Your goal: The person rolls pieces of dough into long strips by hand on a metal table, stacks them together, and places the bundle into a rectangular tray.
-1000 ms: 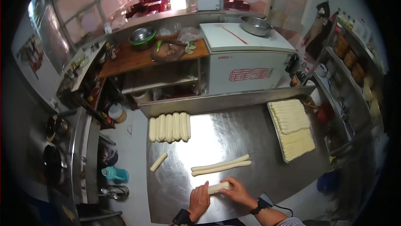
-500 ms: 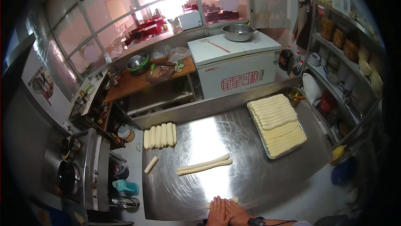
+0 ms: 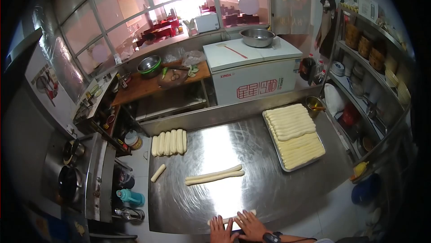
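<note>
My left hand (image 3: pixel 221 231) and my right hand (image 3: pixel 250 227) lie flat on a dough strip (image 3: pixel 229 220) at the front edge of the steel table. Their fingers are stretched out and spread, palms down, a small gap between the hands. Much of the strip is hidden under the fingers; its ends show on both sides. Beyond them, two long dough strips (image 3: pixel 214 175) lie side by side at mid-table. A short dough piece (image 3: pixel 158 173) lies to the left, near a row of several dough rolls (image 3: pixel 169 143).
A metal tray (image 3: pixel 296 168) stacked with long dough strips stands at the table's right. Behind it is a metal pot (image 3: pixel 314 106) with a utensil in it. The steel table (image 3: pixel 197 211) has a raised back wall. A white chest freezer (image 3: pixel 256 79) stands beyond; metal shelves (image 3: pixel 359 94) rise at right.
My hands have moved apart from an overlapped position, the left one going left. More of the dough strip shows at the left. The whole view has shifted slightly.
</note>
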The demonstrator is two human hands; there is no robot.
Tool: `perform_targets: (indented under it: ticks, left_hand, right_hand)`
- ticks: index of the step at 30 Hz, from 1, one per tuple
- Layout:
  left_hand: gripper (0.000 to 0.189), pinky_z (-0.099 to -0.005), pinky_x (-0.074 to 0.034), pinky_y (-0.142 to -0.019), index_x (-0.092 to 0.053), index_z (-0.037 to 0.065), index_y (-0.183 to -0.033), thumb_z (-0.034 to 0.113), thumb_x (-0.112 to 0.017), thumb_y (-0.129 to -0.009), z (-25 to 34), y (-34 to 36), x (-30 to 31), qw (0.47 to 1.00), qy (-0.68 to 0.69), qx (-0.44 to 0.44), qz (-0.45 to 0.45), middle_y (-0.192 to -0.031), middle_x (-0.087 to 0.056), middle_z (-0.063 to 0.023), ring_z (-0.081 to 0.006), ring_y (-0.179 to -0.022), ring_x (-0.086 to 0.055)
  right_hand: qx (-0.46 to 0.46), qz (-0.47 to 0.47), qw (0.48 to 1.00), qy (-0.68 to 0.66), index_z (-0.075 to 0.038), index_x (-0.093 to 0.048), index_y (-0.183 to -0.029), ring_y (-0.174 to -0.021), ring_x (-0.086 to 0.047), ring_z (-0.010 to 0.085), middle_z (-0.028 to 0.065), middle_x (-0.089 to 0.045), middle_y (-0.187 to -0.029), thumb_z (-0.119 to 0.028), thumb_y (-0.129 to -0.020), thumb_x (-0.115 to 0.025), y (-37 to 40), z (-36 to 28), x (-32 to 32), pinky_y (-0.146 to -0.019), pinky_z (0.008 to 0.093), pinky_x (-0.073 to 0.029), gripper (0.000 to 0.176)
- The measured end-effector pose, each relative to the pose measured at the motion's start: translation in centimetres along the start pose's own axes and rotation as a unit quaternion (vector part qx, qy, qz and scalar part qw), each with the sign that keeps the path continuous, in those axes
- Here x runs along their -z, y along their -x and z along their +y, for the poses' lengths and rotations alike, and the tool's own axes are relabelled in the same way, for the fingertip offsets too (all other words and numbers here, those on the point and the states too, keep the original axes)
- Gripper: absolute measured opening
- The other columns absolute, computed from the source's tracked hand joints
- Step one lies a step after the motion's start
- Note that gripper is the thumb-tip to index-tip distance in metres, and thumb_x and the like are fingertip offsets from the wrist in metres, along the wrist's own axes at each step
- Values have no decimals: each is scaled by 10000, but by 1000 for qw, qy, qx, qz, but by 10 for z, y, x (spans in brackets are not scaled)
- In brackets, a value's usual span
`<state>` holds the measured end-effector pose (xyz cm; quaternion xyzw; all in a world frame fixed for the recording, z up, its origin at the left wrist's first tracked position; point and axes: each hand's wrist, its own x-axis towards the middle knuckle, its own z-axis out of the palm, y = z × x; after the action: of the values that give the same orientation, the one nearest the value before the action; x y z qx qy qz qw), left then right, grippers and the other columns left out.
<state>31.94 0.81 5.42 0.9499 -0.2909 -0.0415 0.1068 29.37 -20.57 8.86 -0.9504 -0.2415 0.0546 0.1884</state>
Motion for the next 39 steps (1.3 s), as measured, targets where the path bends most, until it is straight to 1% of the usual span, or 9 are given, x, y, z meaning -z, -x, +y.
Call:
perform_targets:
  ticks: [6, 9, 12, 18, 23, 27, 33, 35, 39]
  left_hand:
    - [764, -709, -121, -1223, -431, 70, -1592, 544, -538, -1002, -59, -113, 27, 995, -35, 85, 43, -1594, -326, -417, -588, -1524, -224]
    - [770, -708, -127, -1224, -439, 61, -1580, 511, -602, -977, -43, -50, 48, 998, 6, 24, -62, -1598, -353, -378, -580, -1517, -249]
    - [782, -714, -88, -1233, -475, 110, -1579, 549, -624, -948, -18, 40, 30, 999, 20, 24, -44, -1600, -308, -417, -648, -1491, -216]
    - [830, -697, -85, -1243, -445, 33, -1576, 535, -631, -941, -85, -83, 39, 988, -58, 134, 47, -1604, -285, -434, -612, -1510, -220]
    - [854, -692, -86, -1248, -425, 15, -1585, 558, -619, -954, -58, 20, 44, 996, -1, 66, -58, -1616, -281, -415, -578, -1542, -174]
    - [875, -685, -70, -1252, -414, 15, -1594, 580, -612, -955, -68, 13, 37, 996, -12, 83, -36, -1624, -267, -413, -564, -1558, -139]
    - [833, -629, -235, -1203, -474, 33, -1554, 571, -651, -944, -134, -81, 73, 984, 3, 168, 56, -1538, -410, -374, -516, -1469, -338]
    - [643, -567, -412, -1045, -594, 45, -1421, 429, -741, -926, -135, -62, 91, 994, 51, 95, 18, -1314, -583, -267, -438, -1256, -530]
    - [248, -476, -519, -770, -711, 45, -1115, 147, -776, -898, -148, -64, 72, 989, 128, 34, 73, -1024, -637, -150, -371, -927, -636]
  right_hand:
    - [-74, 84, 990, 85, 9, -491, -1521, -1499, -378, 457, 305, -446, -1573, -686, -954, -570, -94, 53, 23, -1247, 554, -270, 900]
    - [-49, 8, 998, 40, 23, -450, -1545, -1531, -326, 456, 294, -383, -1619, -686, -961, -565, -28, 34, 14, -1259, 559, -251, 926]
    - [-68, -62, 995, 40, -7, -440, -1565, -1538, -305, 463, 265, -351, -1648, -674, -934, -610, 27, 5, 4, -1258, 572, -255, 934]
    - [-142, 77, 984, 70, -1, -443, -1562, -1539, -301, 454, 285, -370, -1629, -611, -925, -665, -82, 64, 23, -1286, 553, -196, 910]
    - [-99, -59, 993, 36, -3, -436, -1567, -1554, -270, 445, 262, -353, -1644, -638, -929, -649, 4, 18, 20, -1285, 567, -193, 925]
    - [-100, -17, 995, 12, -16, -454, -1556, -1538, -296, 447, 264, -356, -1640, -620, -887, -708, -15, 35, 15, -1276, 572, -214, 937]
    - [-113, 44, 991, -57, -3, -558, -1423, -1327, -542, 404, 229, -581, -1406, -300, -753, -898, -83, 80, 76, -1137, 497, -424, 808]
    - [-104, 73, 991, -49, -15, -589, -1373, -1253, -576, 388, 202, -614, -1329, -213, -741, -896, -67, 85, 71, -1077, 483, -457, 730]
    - [-121, 120, 984, -60, -42, -700, -1173, -1076, -623, 354, 131, -663, -1123, -93, -802, -836, -74, 94, 55, -933, 445, -518, 399]
